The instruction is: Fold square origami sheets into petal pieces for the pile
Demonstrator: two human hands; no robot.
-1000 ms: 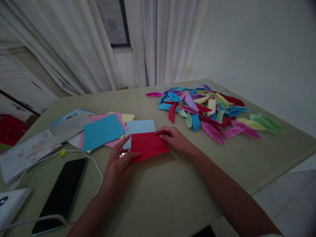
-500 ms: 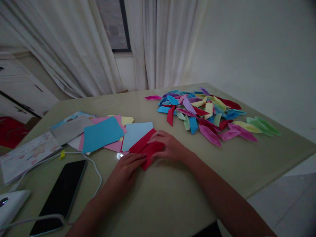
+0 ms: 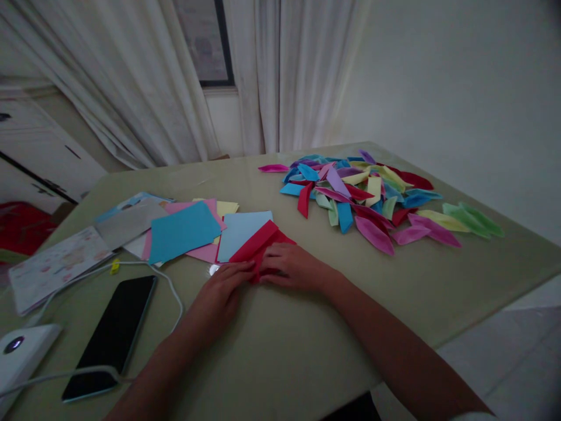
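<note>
A partly folded sheet of red paper [image 3: 258,242] lies on the table under both my hands, with a folded edge slanting up to the right. My left hand [image 3: 230,286] presses its fingers together on the paper's lower left part. On the right side, my right hand [image 3: 289,266] has curled fingers pinned down on the paper, close to the left fingertips. The hands hide the paper's lower part. Just behind the red paper is a light blue sheet [image 3: 241,231], which it partly overlaps.
Several coloured sheets, a blue one [image 3: 186,231] on top, lie to the left beside a patterned packet [image 3: 59,266]. Nearer are a black phone [image 3: 111,336], a white cable [image 3: 175,292] and a white device [image 3: 26,356]. Folded paper pieces [image 3: 337,184] are heaped at the back right.
My right hand has shifted down and left over the red paper, its fingers now flatter against it. The paper's upper right corner shows more. The view has tilted slightly.
</note>
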